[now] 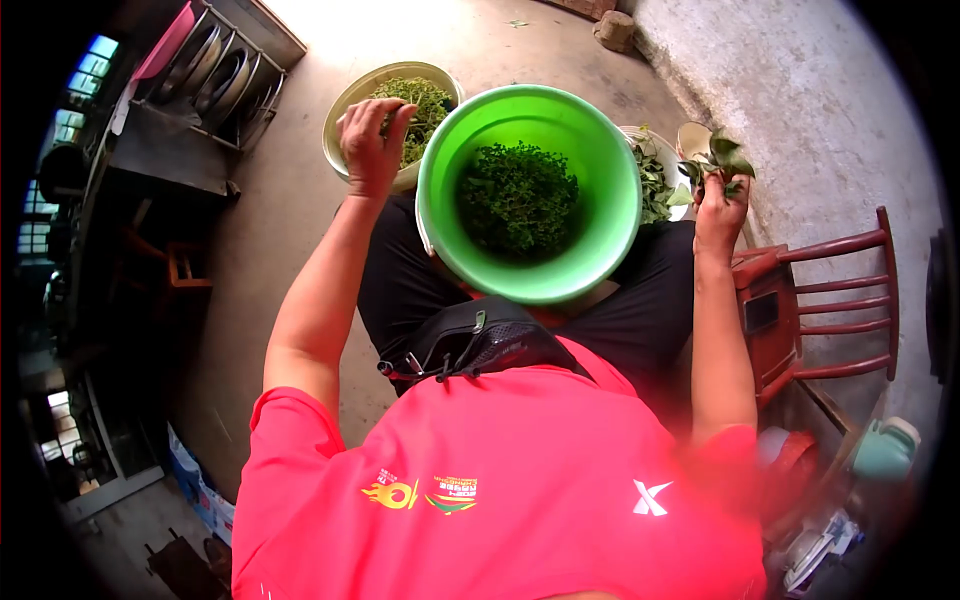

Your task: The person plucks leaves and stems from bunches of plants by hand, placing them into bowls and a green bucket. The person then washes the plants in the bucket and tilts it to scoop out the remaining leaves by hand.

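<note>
A green bucket (612, 185) stands between my legs, with dark green leafy greens (520, 200) lying deep inside. My left hand (370, 148) is raised over the edge of a pale yellow basin (334, 128), its fingers curled together; whatever is in them, if anything, is too small to make out. That basin holds thin green stems (428, 105). On the other side, my right hand (720, 212) grips a leafy sprig (728, 160). Close by it, partly hidden behind the bucket, broad leaves (655, 185) fill a white basin (668, 150).
A reddish wooden chair (770, 310) stands at the right near the pale wall (800, 120). At upper left a metal rack (225, 75) holds pans and a pink tray (168, 40). A teal plastic container (885, 447) sits at lower right.
</note>
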Available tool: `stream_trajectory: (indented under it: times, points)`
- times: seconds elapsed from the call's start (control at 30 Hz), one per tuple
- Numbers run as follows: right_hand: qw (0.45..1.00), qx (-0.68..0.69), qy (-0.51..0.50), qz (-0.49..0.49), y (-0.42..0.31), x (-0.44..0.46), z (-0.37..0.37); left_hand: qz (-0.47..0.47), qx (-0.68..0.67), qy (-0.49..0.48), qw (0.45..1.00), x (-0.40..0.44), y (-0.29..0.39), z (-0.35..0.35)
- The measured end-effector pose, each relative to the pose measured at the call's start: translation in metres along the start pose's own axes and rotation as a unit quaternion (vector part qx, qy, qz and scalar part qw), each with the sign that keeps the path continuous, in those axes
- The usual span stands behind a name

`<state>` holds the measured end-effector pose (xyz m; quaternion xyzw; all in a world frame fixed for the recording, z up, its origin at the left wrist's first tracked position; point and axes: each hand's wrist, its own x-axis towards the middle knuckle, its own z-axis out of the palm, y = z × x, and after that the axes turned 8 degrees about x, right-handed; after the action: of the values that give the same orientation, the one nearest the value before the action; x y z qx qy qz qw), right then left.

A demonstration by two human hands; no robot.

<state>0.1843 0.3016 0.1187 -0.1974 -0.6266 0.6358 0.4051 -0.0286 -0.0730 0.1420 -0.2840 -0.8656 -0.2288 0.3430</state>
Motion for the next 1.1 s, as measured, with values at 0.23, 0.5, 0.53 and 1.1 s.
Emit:
stream_trajectory:
  times: [0.23,0.5,0.53,1.1]
  points:
    - [0.958,-0.129,-0.093,0.238,0.085,0.043,-0.028,-0.207,0.149,-0.128,0.958,-0.013,-0.079,0.048]
    - [0.975,-0.067,-0.084,0.197,0.097,0.022,-0.026,-0.076,-0.121,-0.102,0.984,-0.060,-0.001,0.025]
    - [0.978,-0.050,-0.094,0.181,0.093,0.016,-0.022,-0.069,-0.122,-0.085,0.986,-0.063,0.007,0.023]
    - [0.896,-0.302,-0.319,-0.059,0.059,-0.082,0.103,0.048,-0.159,-0.099,0.981,-0.095,0.062,0.009]
